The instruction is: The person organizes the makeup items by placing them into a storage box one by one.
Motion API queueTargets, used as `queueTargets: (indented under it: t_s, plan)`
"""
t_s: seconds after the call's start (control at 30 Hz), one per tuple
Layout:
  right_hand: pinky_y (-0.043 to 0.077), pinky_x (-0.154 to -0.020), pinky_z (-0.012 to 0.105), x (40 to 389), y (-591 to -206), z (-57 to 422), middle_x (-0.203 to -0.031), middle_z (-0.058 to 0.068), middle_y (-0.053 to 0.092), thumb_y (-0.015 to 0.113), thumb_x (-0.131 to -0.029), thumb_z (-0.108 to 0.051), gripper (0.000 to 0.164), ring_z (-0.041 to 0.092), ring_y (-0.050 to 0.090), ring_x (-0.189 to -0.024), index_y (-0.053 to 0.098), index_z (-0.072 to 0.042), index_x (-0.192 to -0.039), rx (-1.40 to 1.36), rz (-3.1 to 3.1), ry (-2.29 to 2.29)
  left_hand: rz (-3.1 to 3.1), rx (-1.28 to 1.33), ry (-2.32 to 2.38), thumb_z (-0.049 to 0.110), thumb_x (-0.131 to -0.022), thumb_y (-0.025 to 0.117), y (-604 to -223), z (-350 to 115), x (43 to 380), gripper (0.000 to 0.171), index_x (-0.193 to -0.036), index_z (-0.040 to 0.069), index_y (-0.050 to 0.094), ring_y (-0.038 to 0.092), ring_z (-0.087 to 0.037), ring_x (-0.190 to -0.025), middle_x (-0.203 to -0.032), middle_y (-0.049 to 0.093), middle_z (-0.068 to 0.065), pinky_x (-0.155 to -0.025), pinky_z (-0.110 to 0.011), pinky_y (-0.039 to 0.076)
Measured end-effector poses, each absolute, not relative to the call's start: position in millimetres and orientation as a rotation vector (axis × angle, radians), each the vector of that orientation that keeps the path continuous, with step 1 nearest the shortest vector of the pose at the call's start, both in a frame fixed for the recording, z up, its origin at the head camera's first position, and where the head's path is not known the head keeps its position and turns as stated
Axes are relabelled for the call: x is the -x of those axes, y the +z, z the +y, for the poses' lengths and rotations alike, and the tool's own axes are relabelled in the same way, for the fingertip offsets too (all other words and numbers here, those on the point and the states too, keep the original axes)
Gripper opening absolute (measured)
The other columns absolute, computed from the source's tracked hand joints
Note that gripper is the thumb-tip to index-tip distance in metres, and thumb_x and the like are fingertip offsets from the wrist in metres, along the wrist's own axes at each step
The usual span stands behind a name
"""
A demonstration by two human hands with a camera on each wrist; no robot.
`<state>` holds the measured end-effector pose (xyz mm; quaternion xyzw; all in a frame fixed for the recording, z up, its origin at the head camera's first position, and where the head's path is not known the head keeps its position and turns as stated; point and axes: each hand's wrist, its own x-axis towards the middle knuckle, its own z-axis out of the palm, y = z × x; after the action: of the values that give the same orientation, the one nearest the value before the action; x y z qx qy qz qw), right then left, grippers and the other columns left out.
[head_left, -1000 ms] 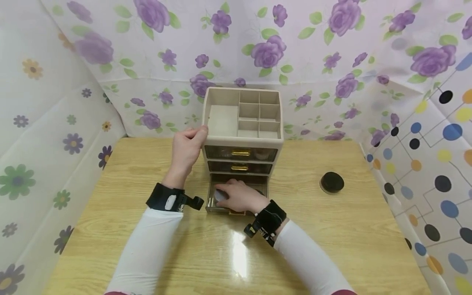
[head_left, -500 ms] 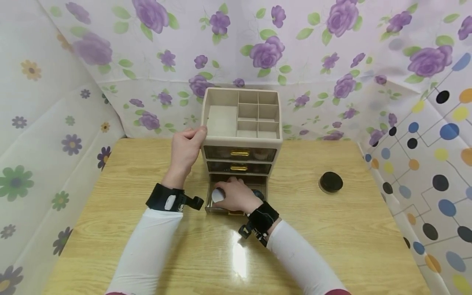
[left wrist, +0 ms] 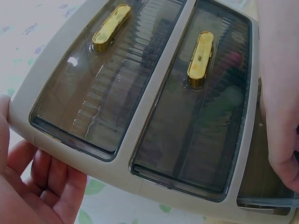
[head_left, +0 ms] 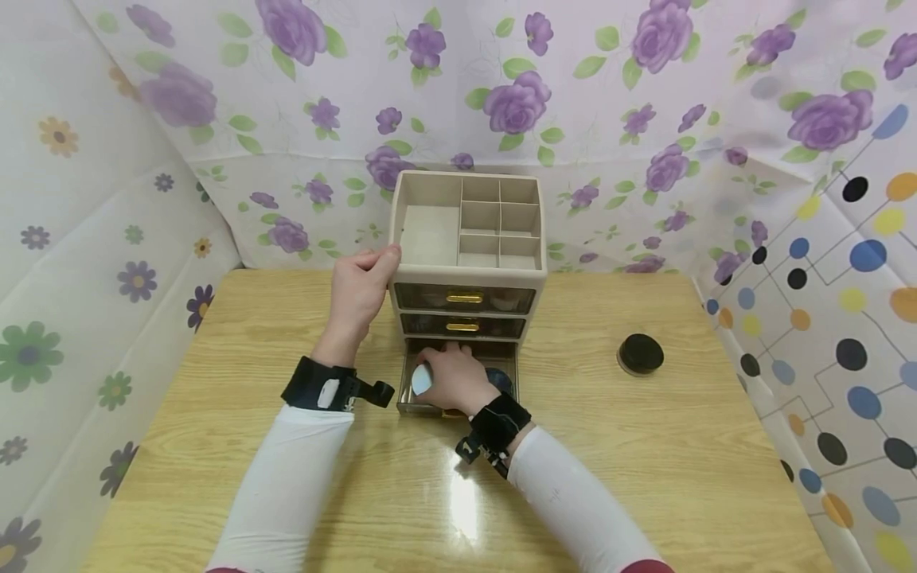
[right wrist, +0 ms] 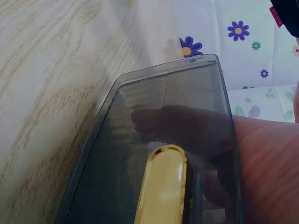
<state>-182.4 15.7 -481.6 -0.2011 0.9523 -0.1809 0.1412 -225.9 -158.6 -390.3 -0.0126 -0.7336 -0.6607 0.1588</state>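
My left hand (head_left: 358, 290) grips the left side of a beige drawer organizer (head_left: 469, 276), thumb at its top front edge; in the left wrist view the fingers (left wrist: 58, 184) curl behind the side wall. The bottom drawer (head_left: 406, 398) is pulled out, and my right hand (head_left: 454, 380) reaches into it. Between its thumb and fingers is a round, flat thing with a pale, shiny face (head_left: 421, 380), partly covered by the hand. A dark round object (head_left: 499, 380) lies in the drawer beside the wrist. Through the smoky drawer front (right wrist: 117, 163), the right wrist view shows blurred fingers.
Two upper drawers with gold handles (head_left: 464, 298) are closed. The organizer's top has several compartments (head_left: 430, 235). A round jar with a black lid (head_left: 641, 353) stands on the wooden table (head_left: 688, 446) to the right. Patterned cloth (head_left: 286, 159) hangs around the table.
My right hand and wrist have shifted slightly left inside the drawer, uncovering more of the pale face and the dark round object. The left hand stays on the organizer.
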Motion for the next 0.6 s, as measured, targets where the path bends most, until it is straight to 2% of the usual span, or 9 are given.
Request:
queueTargets:
  t_s: [0.2, 0.27, 0.33, 0.47, 0.53, 0.6]
  plan:
    - [0.056, -0.072, 0.044, 181.7, -480.2, 17.3, -0.128, 0.018, 0.061, 0.089, -0.085, -0.048, 0.062, 0.037, 0.057, -0.112, 0.069, -0.026, -0.140, 0.579, 2.739, -0.529, -2.125, 0.020, -1.895, 0.032, -0.104, 0.069, -390.0, -159.0, 225.8, 0.045, -0.101, -0.012, 0.081, 0.052, -0.017, -0.082, -0.083, 0.056, -0.002, -0.072, -0.028, 0.049]
    - [0.056, -0.073, 0.044, 181.3, -478.9, 18.3, -0.129, 0.018, 0.061, 0.088, -0.086, -0.049, 0.062, 0.036, 0.057, -0.113, 0.069, -0.027, -0.141, 0.581, 2.730, -0.525, -2.127, 0.020, -1.897, 0.032, -0.104, 0.069, -390.3, -159.1, 226.0, 0.045, -0.102, -0.011, 0.081, 0.053, -0.018, -0.083, -0.085, 0.058, -0.002, -0.072, -0.028, 0.049]
    - [0.056, -0.076, 0.045, 181.1, -477.9, 19.4, -0.131, 0.017, 0.061, 0.087, -0.087, -0.050, 0.063, 0.036, 0.058, -0.114, 0.068, -0.027, -0.143, 0.587, 2.722, -0.524, -2.122, 0.024, -1.897, 0.033, -0.104, 0.070, -390.2, -158.4, 225.8, 0.046, -0.098, -0.011, 0.082, 0.052, -0.018, -0.082, -0.085, 0.057, -0.002, -0.070, -0.029, 0.047]
    - [0.057, -0.084, 0.047, 181.4, -478.0, 21.9, -0.135, 0.017, 0.062, 0.085, -0.090, -0.050, 0.064, 0.037, 0.059, -0.118, 0.067, -0.025, -0.146, 0.606, 2.703, -0.533, -2.099, 0.026, -1.896, 0.032, -0.103, 0.071, -389.8, -156.5, 225.7, 0.054, -0.074, -0.013, 0.075, 0.043, -0.019, -0.074, -0.076, 0.048, -0.001, -0.066, -0.031, 0.037]
    - [0.057, -0.088, 0.049, 181.8, -479.0, 22.8, -0.139, 0.018, 0.061, 0.083, -0.091, -0.050, 0.066, 0.039, 0.060, -0.121, 0.065, -0.024, -0.149, 0.616, 2.696, -0.542, -2.084, 0.015, -1.895, 0.031, -0.102, 0.072, -390.3, -155.9, 226.1, 0.055, -0.071, -0.014, 0.072, 0.040, -0.019, -0.072, -0.073, 0.046, 0.000, -0.065, -0.031, 0.035]
    - [0.057, -0.089, 0.049, 182.0, -480.0, 23.6, -0.143, 0.018, 0.060, 0.083, -0.092, -0.050, 0.068, 0.040, 0.060, -0.123, 0.063, -0.023, -0.151, 0.631, 2.689, -0.552, -2.073, 0.000, -1.896, 0.030, -0.102, 0.072, -390.2, -155.5, 226.3, 0.051, -0.076, -0.013, 0.077, 0.041, -0.018, -0.072, -0.073, 0.047, 0.001, -0.066, -0.031, 0.036]
